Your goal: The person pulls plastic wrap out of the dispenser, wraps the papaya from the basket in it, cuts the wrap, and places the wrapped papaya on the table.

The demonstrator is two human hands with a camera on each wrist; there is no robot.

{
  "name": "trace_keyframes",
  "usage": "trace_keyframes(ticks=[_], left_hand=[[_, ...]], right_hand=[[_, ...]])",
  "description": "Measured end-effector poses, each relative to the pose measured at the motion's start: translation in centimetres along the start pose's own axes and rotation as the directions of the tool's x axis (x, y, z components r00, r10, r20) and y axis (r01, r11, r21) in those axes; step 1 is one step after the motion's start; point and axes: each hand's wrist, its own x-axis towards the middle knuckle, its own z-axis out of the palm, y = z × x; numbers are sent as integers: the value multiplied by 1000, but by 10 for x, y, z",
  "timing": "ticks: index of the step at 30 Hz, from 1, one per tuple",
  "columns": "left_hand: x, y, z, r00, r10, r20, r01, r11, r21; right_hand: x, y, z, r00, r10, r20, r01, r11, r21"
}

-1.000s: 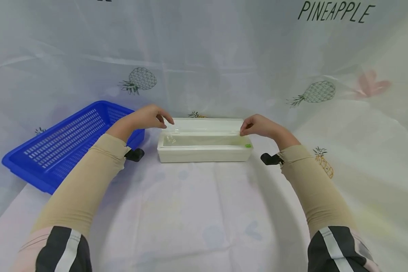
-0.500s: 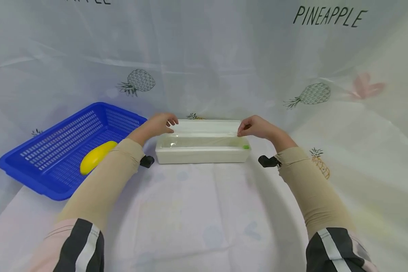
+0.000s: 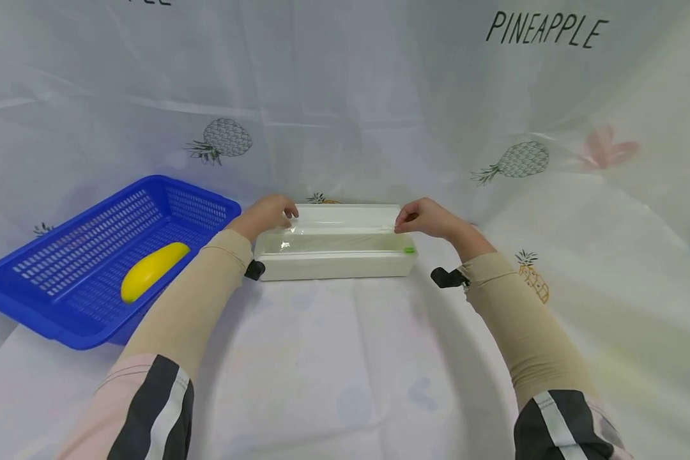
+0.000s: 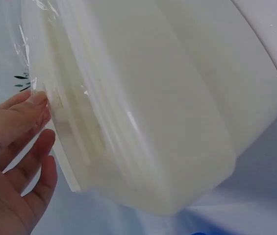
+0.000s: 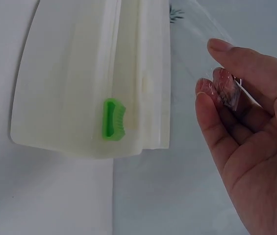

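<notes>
A long white cling film dispenser stands at the centre, its lid raised at the back. Clear cling film stretches along the top of its opening. At the left end my left hand pinches the film's edge between thumb and index finger, the other fingers loosely bent, as the left wrist view shows. My right hand, at the other end, grips a crumpled bit of film in its curled fingers. A green slide cutter sits at the right end of the dispenser.
To the left stands a blue perforated basket with a smooth yellow mango-shaped fruit inside, partly behind the left sleeve. A pale printed cloth covers the table and rises as a backdrop behind the dispenser.
My left hand has come right and down to the dispenser's left end and now pinches the film. The arm's shift has uncovered the yellow fruit. My right hand keeps its hold.
</notes>
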Motion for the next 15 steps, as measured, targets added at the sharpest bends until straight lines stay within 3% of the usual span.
trace_keyframes(ticks=[6,9,15], left_hand=[[-8,-2,-6,999,-28,-26,27,998,-52],[-16,-2,-14,996,-57,-62,47,988,-149],[-33,-3,-30,995,-46,-90,17,955,-296]], right_hand=[[2,1,4,999,-4,-35,4,1000,16],[2,1,6,997,-9,-76,12,999,39],[-1,3,5,996,8,-88,-3,998,59]])
